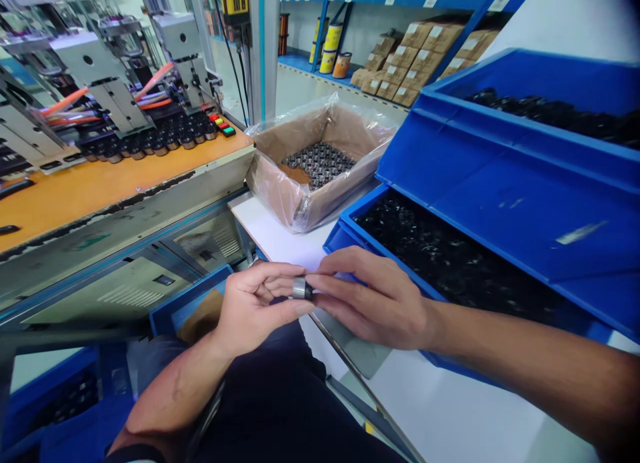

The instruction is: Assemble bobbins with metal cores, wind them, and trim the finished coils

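Observation:
My left hand [255, 303] and my right hand [370, 300] meet in front of me, over my lap. Between their fingertips sits a small grey metal ring with a dark core [302, 289]. Both hands pinch it, the left from the left side, the right from the right. Just behind the right hand lies a blue bin [345, 233] full of small black ring parts [450, 250].
A second blue bin [525, 136] with black parts is stacked above. A plastic-lined cardboard box [280, 183] holds more parts. At the left stands a machine with an orange deck [100, 183] and a row of black parts. Blue crates [170, 310] sit low left.

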A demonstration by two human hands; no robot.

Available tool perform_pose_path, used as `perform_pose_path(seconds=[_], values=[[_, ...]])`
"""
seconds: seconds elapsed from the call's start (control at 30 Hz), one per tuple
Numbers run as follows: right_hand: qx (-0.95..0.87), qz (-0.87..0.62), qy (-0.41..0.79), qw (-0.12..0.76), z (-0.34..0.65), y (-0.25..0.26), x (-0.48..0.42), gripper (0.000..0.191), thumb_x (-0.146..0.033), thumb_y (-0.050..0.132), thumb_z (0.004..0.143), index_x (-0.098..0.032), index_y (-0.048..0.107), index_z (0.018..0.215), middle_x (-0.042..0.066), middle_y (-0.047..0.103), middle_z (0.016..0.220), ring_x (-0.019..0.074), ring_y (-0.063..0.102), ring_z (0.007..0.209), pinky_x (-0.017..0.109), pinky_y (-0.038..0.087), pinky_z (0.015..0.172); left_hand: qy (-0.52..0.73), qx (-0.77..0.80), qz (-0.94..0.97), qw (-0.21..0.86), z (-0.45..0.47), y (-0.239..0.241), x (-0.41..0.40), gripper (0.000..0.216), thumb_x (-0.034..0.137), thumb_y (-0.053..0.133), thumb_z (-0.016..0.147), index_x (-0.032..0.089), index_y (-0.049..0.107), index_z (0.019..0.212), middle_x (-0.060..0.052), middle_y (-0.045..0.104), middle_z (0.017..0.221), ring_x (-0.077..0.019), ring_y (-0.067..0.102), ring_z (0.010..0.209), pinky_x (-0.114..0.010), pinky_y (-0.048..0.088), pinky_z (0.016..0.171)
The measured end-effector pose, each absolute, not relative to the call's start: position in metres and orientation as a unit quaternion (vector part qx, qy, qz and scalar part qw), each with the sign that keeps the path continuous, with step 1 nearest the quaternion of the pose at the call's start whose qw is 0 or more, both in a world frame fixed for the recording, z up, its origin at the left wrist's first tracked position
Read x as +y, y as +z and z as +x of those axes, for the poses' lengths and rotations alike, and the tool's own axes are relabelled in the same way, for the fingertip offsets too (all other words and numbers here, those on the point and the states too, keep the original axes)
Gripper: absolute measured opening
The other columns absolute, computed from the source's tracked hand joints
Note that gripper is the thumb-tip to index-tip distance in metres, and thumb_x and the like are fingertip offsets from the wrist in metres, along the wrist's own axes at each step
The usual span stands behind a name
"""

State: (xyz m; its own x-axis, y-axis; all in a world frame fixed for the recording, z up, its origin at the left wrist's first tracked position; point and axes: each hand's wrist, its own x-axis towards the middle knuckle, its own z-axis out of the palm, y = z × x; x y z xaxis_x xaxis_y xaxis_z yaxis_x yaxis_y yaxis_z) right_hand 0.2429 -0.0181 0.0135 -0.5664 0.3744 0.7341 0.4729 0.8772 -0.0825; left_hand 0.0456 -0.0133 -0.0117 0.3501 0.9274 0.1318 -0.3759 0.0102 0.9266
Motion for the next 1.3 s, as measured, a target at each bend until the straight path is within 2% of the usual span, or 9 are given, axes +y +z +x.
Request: perform_pose_path(seconds=[0.13, 0.53, 0.73, 0.83, 0.93, 1.07, 1.17, 1.3], values=[[-0.882, -0.24, -0.057, 0.403, 0.243, 0.014, -0.018, 0.021, -0.016, 0.061, 0.092, -0.007, 0.059, 0.111, 0.012, 0.061, 0.096, 0.0166, 0.061, 0.09, 0.028, 0.058, 0.071, 0.5, 0.254, 0.492, 0.666, 0.046, -0.012, -0.013, 0.04, 0.005, 0.086, 0.06, 0.021, 0.077, 0.096, -0.003, 0.08, 0.084, -0.0156, 0.076, 0.076, -0.022, 0.062, 0.072], [-0.881, -0.242, -0.08, 0.398, 0.244, 0.015, -0.019, 0.015, -0.015, 0.063, 0.091, -0.012, 0.064, 0.105, 0.007, 0.063, 0.089, 0.0136, 0.063, 0.085, 0.024, 0.058, 0.069, 0.481, 0.267, 0.488, 0.678, 0.045, -0.012, -0.013, 0.04, 0.008, 0.089, 0.057, 0.018, 0.078, 0.094, -0.003, 0.079, 0.076, -0.017, 0.075, 0.071, -0.024, 0.063, 0.069], [-0.892, -0.185, -0.133, 0.39, 0.243, 0.015, -0.016, 0.021, -0.015, 0.066, 0.087, -0.001, 0.063, 0.103, 0.012, 0.064, 0.083, 0.0208, 0.064, 0.08, 0.033, 0.058, 0.064, 0.519, 0.292, 0.47, 0.651, 0.057, -0.013, -0.021, 0.035, 0.018, 0.092, 0.055, 0.015, 0.074, 0.085, -0.005, 0.079, 0.079, -0.0185, 0.076, 0.072, -0.026, 0.063, 0.068], [-0.885, -0.198, -0.102, 0.41, 0.242, 0.014, -0.019, 0.022, -0.008, 0.063, 0.086, 0.0, 0.061, 0.107, 0.016, 0.065, 0.092, 0.0228, 0.064, 0.09, 0.035, 0.06, 0.07, 0.555, 0.295, 0.511, 0.586, 0.057, -0.013, -0.021, 0.039, 0.016, 0.09, 0.059, 0.017, 0.074, 0.094, -0.007, 0.08, 0.088, -0.0184, 0.076, 0.078, -0.026, 0.063, 0.073], [-0.873, -0.226, -0.042, 0.429, 0.241, 0.014, -0.024, 0.02, -0.002, 0.062, 0.085, -0.003, 0.06, 0.105, 0.016, 0.065, 0.098, 0.0203, 0.064, 0.096, 0.034, 0.061, 0.078, 0.564, 0.291, 0.636, 0.44, 0.048, -0.011, -0.016, 0.042, 0.012, 0.088, 0.061, 0.021, 0.077, 0.1, -0.008, 0.079, 0.096, -0.0189, 0.075, 0.084, -0.026, 0.062, 0.076], [-0.868, -0.251, 0.009, 0.428, 0.24, 0.016, -0.029, 0.018, -0.003, 0.06, 0.088, -0.006, 0.06, 0.106, 0.014, 0.066, 0.097, 0.0177, 0.065, 0.095, 0.031, 0.062, 0.079, 0.554, 0.245, 0.744, 0.282, 0.039, -0.009, -0.012, 0.04, 0.01, 0.085, 0.066, 0.024, 0.077, 0.103, -0.006, 0.079, 0.093, -0.0186, 0.075, 0.079, -0.026, 0.061, 0.073], [-0.867, -0.259, 0.03, 0.424, 0.236, 0.014, -0.029, 0.019, -0.007, 0.058, 0.09, -0.01, 0.059, 0.109, 0.012, 0.067, 0.098, 0.0171, 0.066, 0.095, 0.031, 0.063, 0.077, 0.56, 0.23, 0.759, 0.241, 0.041, -0.011, -0.011, 0.038, 0.011, 0.084, 0.068, 0.021, 0.076, 0.104, -0.008, 0.08, 0.09, -0.0192, 0.076, 0.078, -0.026, 0.061, 0.072], [-0.879, -0.262, -0.002, 0.399, 0.24, 0.012, -0.021, 0.018, -0.016, 0.059, 0.093, -0.01, 0.06, 0.11, 0.013, 0.067, 0.098, 0.0173, 0.066, 0.093, 0.03, 0.062, 0.077, 0.562, 0.268, 0.745, 0.24, 0.041, -0.013, -0.011, 0.024, 0.014, 0.081, 0.072, 0.019, 0.076, 0.095, -0.007, 0.079, 0.086, -0.0181, 0.075, 0.075, -0.026, 0.059, 0.071]])
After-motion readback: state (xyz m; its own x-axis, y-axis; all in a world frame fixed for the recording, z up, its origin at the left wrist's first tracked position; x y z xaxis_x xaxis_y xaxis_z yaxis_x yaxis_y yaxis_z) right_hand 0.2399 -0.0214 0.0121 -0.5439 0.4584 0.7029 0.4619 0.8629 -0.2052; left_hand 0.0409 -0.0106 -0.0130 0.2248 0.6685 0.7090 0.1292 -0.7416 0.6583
